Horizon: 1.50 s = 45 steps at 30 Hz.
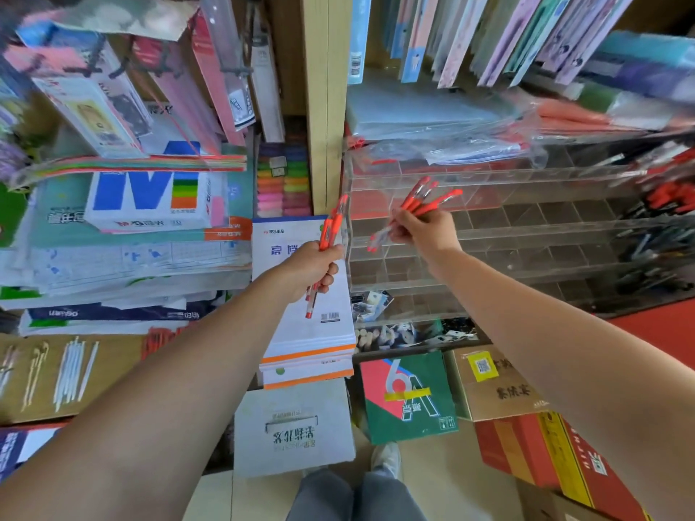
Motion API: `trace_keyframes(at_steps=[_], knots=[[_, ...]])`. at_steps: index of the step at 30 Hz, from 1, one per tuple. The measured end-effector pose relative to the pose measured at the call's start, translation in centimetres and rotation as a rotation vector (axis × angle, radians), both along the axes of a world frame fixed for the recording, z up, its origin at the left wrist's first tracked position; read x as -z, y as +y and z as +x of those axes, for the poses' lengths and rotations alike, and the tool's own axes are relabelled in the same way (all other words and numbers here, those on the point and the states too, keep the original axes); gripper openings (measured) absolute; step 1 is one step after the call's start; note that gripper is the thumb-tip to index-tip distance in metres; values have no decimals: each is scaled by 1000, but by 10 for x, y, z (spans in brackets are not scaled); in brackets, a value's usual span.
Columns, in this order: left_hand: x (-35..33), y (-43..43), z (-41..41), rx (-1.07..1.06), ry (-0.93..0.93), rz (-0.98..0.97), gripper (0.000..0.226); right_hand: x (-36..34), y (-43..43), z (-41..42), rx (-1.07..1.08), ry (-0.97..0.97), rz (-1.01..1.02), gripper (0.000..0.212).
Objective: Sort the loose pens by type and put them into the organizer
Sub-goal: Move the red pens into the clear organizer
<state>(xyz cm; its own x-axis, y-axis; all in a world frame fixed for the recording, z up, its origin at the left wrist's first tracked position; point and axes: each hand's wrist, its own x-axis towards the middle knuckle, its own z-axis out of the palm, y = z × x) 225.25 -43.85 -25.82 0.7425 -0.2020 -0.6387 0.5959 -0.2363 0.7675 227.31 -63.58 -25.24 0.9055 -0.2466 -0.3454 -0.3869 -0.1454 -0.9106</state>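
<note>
this was a stationery shop: shelves (pixel 325 107) crammed with wrapped paper reams (pixel 150 204), notebooks (pixel 304 332) and packaged folders (pixel 496 43), a clear pen organizer (pixel 526 220), and printed cartons (pixel 492 385) standing on the floor (pixel 443 475).

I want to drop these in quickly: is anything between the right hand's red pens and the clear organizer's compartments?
Nothing visible. The right hand holds its red pens right before the clear acrylic organizer, whose nearest compartments look open and empty. Plastic-wrapped packs lie only on its top, farther back.
</note>
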Motion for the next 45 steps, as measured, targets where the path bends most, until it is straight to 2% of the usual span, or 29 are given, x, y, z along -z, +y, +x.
trace_keyframes(at_steps=[5,10,13,16,20,23,26,29,32,34,38,45], knots=[[8,11,10,63,4,17,14,14,21,10,299,-18,37,17],[12,17,22,92,-5,12,13,22,31,24,442,23,33,15],[14,21,27,109,0,13,12,28,35,29,346,140,-89,20],[16,23,29,149,-2,24,14,38,38,31,282,190,-196,16],[19,25,31,165,-3,27,15,39,37,32,257,173,-164,6],[20,26,30,189,-2,28,16,40,29,31,315,148,-118,35],[18,24,27,206,-8,25,13,37,25,22,374,77,-187,37],[14,18,22,255,-30,38,12,26,28,7,200,41,-42,27],[9,6,15,339,-41,51,13,18,34,-7,-77,146,199,39],[5,-3,10,386,-47,66,14,16,37,-12,-156,188,359,42],[-2,-16,0,432,-51,65,17,14,32,-15,-181,205,384,12],[-13,-27,-7,460,-48,108,11,17,12,-19,24,184,364,21]])
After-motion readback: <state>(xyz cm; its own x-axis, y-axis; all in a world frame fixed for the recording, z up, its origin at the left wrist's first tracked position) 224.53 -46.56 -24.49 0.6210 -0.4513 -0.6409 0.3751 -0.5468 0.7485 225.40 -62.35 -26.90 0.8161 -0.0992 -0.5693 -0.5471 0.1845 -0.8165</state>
